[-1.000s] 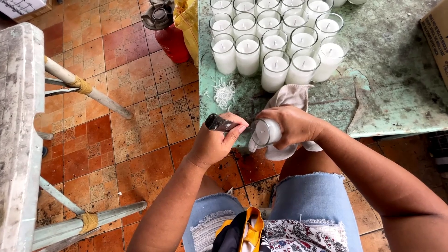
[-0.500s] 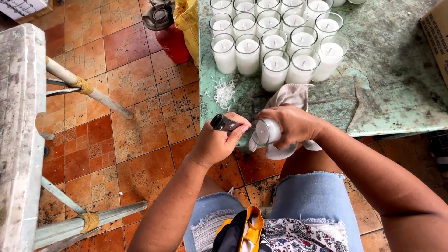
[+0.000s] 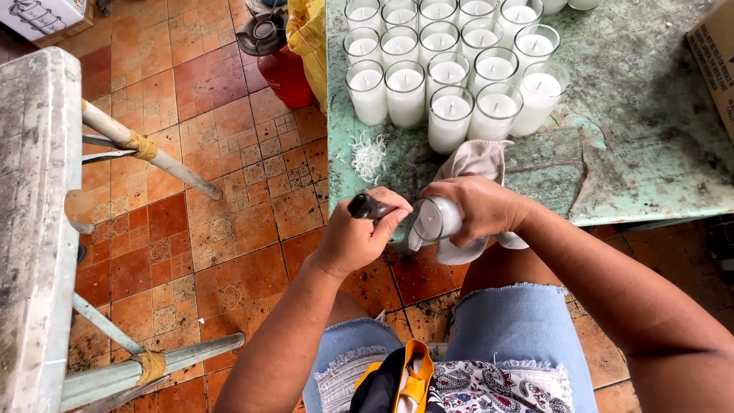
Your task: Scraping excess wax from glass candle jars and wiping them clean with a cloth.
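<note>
My right hand (image 3: 474,210) grips a glass candle jar (image 3: 433,222) filled with white wax, tilted on its side at the near edge of the green table (image 3: 634,160). My left hand (image 3: 359,237) is closed around a dark-handled tool (image 3: 368,206), its tip pointing at the jar's open mouth. A pale cloth (image 3: 478,159) lies under and behind my right hand. Several more wax-filled glass jars (image 3: 447,115) stand in rows at the back of the table. A small heap of white wax shavings (image 3: 368,157) lies near the table's left edge.
A red gas cylinder (image 3: 284,69) with a dark burner top stands on the tiled floor beside a yellow bag (image 3: 307,38). A worn white bench (image 3: 34,214) with bound legs is at the left. A cardboard box (image 3: 715,53) sits at the table's right.
My left hand has shifted the tool slightly toward the jar's mouth. My right hand holds the jar in the same spot.
</note>
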